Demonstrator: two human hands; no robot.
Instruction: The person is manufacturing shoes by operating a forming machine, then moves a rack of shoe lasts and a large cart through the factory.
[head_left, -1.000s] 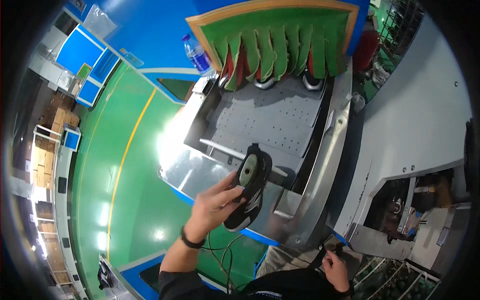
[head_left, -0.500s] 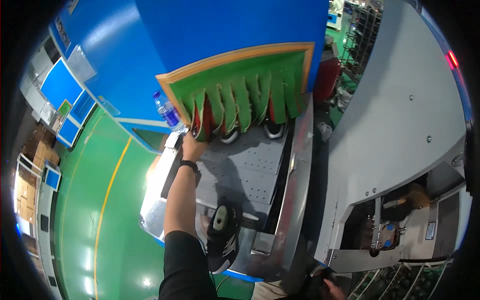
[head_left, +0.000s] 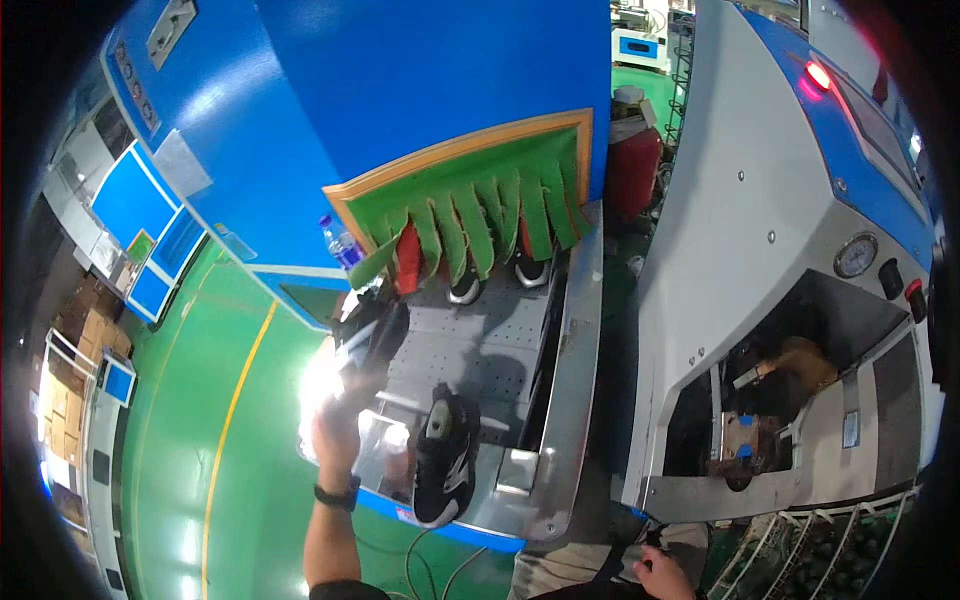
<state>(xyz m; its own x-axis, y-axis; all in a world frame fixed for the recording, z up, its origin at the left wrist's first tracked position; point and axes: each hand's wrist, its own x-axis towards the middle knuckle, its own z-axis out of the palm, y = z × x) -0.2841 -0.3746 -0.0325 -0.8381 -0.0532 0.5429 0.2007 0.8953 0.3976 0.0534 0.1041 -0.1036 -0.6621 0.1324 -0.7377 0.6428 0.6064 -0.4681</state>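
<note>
The left hand (head_left: 336, 435) has drawn back from the green curtain (head_left: 465, 230); its grip is now closed around what looks like a dark shoe (head_left: 380, 338), motion-blurred above the perforated plate's (head_left: 455, 338) left side; so this one is clear of the strips, while the black shoe (head_left: 447, 468) still rests on the metal ledge (head_left: 489, 478); the right hand (head_left: 662, 576) hangs low, its grip impossible to tell.

Glossy green floor (head_left: 270, 470), yellow line (head_left: 237, 390), brown boxes (head_left: 98, 340)
</note>
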